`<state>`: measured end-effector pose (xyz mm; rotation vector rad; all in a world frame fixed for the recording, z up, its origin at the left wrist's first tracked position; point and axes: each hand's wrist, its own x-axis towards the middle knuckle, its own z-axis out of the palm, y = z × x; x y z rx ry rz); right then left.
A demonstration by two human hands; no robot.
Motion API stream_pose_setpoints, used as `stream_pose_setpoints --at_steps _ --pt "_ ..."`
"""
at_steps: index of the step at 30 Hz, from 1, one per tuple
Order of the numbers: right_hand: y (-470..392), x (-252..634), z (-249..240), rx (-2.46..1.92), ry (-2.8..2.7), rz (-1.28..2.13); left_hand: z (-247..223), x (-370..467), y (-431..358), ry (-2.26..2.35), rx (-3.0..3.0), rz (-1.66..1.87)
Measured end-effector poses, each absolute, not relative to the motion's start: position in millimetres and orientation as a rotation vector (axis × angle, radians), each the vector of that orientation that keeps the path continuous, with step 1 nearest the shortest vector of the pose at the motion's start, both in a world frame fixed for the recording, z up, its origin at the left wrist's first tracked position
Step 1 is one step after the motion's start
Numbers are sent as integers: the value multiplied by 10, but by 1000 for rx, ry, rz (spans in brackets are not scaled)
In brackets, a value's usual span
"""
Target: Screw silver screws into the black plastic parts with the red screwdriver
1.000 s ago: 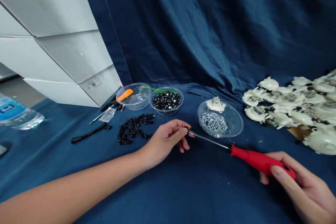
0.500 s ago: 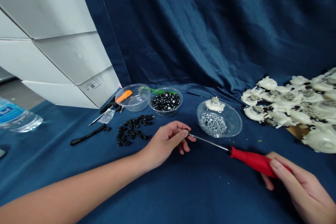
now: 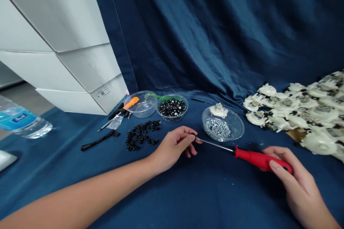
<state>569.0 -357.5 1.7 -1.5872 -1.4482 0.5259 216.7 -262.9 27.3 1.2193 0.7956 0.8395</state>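
My right hand (image 3: 291,173) grips the red handle of a screwdriver (image 3: 251,158), thumb on top near its butt end. The metal shaft points left, and its tip meets the fingertips of my left hand (image 3: 178,145). Thumb and forefinger there are pinched on a small black part (image 3: 193,135), mostly hidden by the fingers. Just beyond the shaft stands a clear bowl (image 3: 238,128) of silver screws (image 3: 217,128), with a cream plastic piece (image 3: 218,111) resting at its far side. Small black parts (image 3: 138,136) lie loose on the cloth left of my left hand.
Behind are a bowl of black pieces (image 3: 172,108) and a clear bowl (image 3: 145,107) beside an orange-handled tool (image 3: 131,102). Cream plastic housings (image 3: 319,143) are heaped at right. White boxes (image 3: 80,68) and a water bottle (image 3: 24,118) stand left. A black strip (image 3: 98,140) lies nearby.
The view has shifted slightly. My right hand has moved a little up and left on the screwdriver handle, baring its butt end. My left hand keeps its pinch at the tip.
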Motion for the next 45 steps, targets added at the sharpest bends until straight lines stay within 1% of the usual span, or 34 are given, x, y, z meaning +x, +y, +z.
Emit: stream_pose_setpoints --at_steps 4,8,13,15,19,23,27,32,37,40,45 --pt "-3499 5471 24 -1469 -1384 625 282 2135 -2572 880 1202 944" --pt "-3416 5419 0 -1450 -1357 649 296 2104 -2545 895 1211 946" --pt "-3435 5505 -40 -1512 -1453 355 274 2103 -2558 876 1231 920" --pt "-3467 5513 -43 -1492 -1461 302 272 2106 -2558 891 1251 918" --pt "-3523 5495 -49 -1407 -1481 338 287 2102 -2550 884 1260 887" --pt "-3541 5495 -19 -1417 -1520 315 311 2097 -2547 866 1239 883" --pt "-3496 5520 19 -1426 -1631 477 329 2103 -2553 889 1240 873" --pt "-3456 5596 -65 -1494 -1410 534 338 2113 -2565 905 1239 870" --pt "-3416 5721 -128 -1513 -1515 605 329 2112 -2567 926 1252 864" --pt "-3423 5668 -85 -1558 -1551 593 319 2110 -2573 909 1244 859" --pt "-3500 5481 -28 -1582 -1323 503 319 2114 -2568 924 1238 871"
